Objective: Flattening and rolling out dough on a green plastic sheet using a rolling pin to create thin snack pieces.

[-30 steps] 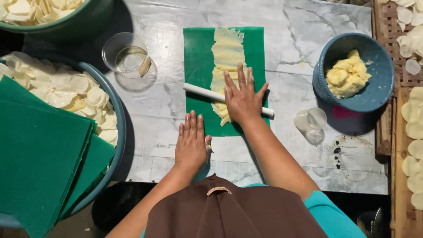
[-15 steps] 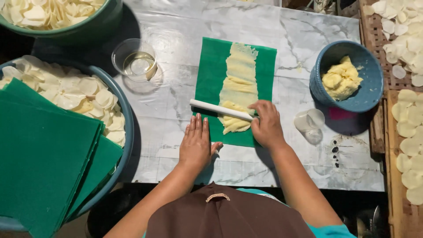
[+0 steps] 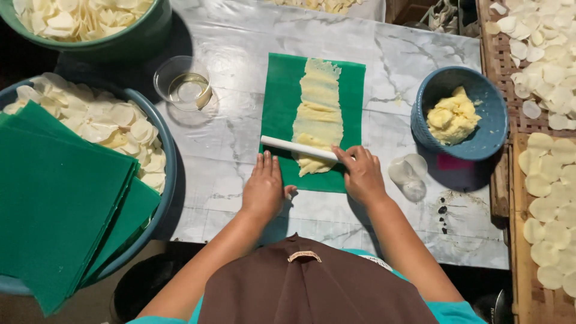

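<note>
A green plastic sheet [image 3: 282,102] lies on the marble table with a long strip of pale yellow dough [image 3: 318,114] rolled flat down its middle. A thin white rolling pin [image 3: 294,146] lies across the near end of the strip. My right hand [image 3: 361,177] rests on the pin's right end, fingers curled over it. My left hand [image 3: 263,187] lies flat, fingers together, on the sheet's near left corner just below the pin.
A blue bowl [image 3: 487,141] with a lump of dough stands right of the sheet. A small glass cup [image 3: 183,84] of clear liquid stands to the left. A large basin [image 3: 163,141] holds pale discs and stacked green sheets. More discs lie on a woven tray [image 3: 510,198] at right.
My right hand has slid off the middle of the pin to its right end. The pin has rolled slightly towards me. My left hand stays at the sheet's corner.
</note>
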